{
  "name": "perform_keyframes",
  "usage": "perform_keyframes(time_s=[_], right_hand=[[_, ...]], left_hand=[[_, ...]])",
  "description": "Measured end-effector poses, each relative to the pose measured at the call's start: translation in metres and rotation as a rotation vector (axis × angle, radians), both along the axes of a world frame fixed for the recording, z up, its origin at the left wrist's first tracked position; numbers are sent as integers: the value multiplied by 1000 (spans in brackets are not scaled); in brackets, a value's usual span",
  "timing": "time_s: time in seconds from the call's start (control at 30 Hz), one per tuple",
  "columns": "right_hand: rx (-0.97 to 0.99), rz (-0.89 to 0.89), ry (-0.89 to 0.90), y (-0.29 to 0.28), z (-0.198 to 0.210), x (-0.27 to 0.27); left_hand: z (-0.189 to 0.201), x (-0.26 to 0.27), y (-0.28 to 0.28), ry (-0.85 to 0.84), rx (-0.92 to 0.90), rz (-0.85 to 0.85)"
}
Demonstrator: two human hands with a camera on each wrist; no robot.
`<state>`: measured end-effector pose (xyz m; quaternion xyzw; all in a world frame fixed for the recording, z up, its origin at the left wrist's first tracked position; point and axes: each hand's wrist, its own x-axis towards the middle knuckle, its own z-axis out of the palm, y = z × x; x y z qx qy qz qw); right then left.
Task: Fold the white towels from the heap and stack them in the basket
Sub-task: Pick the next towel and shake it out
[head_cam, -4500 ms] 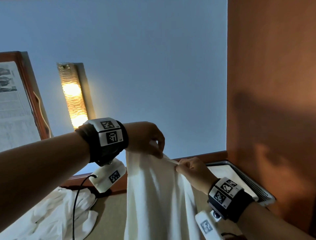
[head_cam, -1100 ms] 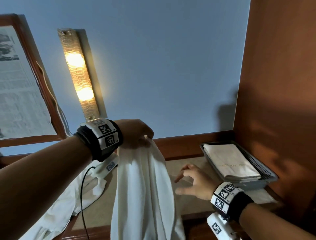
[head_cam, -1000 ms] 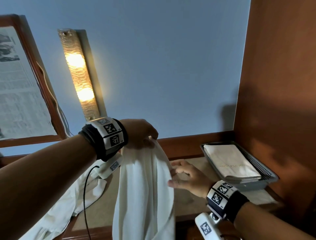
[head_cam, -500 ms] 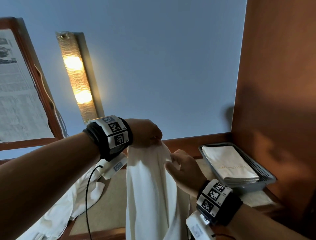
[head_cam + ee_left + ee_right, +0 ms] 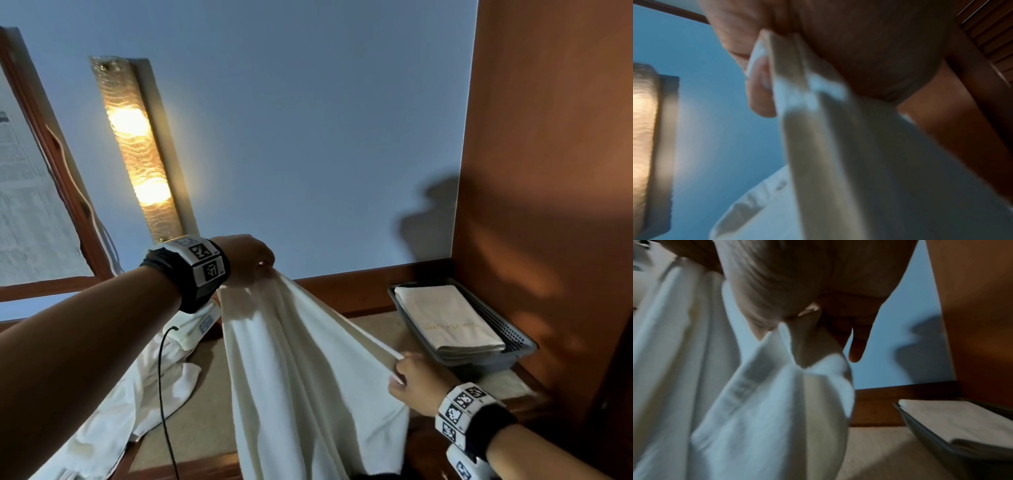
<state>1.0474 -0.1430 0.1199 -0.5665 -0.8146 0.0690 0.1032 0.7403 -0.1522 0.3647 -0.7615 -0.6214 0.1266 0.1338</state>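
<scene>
Your left hand (image 5: pixel 250 260) and right hand (image 5: pixel 416 380) each pinch the white towel's (image 5: pixel 301 370) edge, stretching it taut for folding.

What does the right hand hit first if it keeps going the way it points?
Likely the basket holding folded towels, just beyond the right hand, which pinches the held towel. Depth is unclear.

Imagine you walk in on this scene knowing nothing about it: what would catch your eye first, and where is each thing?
First, the white towel held up in mid-air at the centre, the left hand gripping its top and the right hand pinching its edge lower to the right. Next, the glowing wall lamp at upper left. Then the grey basket of folded towels at right, and the rumpled heap at lower left.
</scene>
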Motion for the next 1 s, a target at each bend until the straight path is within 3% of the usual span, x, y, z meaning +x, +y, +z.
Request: perform_keyframes(time_s=[0.2,0.37,0.47,0.67,0.87,1.0], right_hand=[[-44,-114,1,24,-4,27],[91,-188,253,35,6,36],[255,-91,418,35,14,31],[349,48,690,26,42,2],[285,283,782,8,68,-53],[211,308,912,-5,83,-78]], left_hand=[[-19,-16,7,-3,0,73],[-32,-38,5,12,-43,114],[-38,-50,-2,15,-56,121],[-42,-64,-18,-25,-109,124],[-50,-47,-27,-15,-127,46],[-57,-26,-36,-172,-107,-13]])
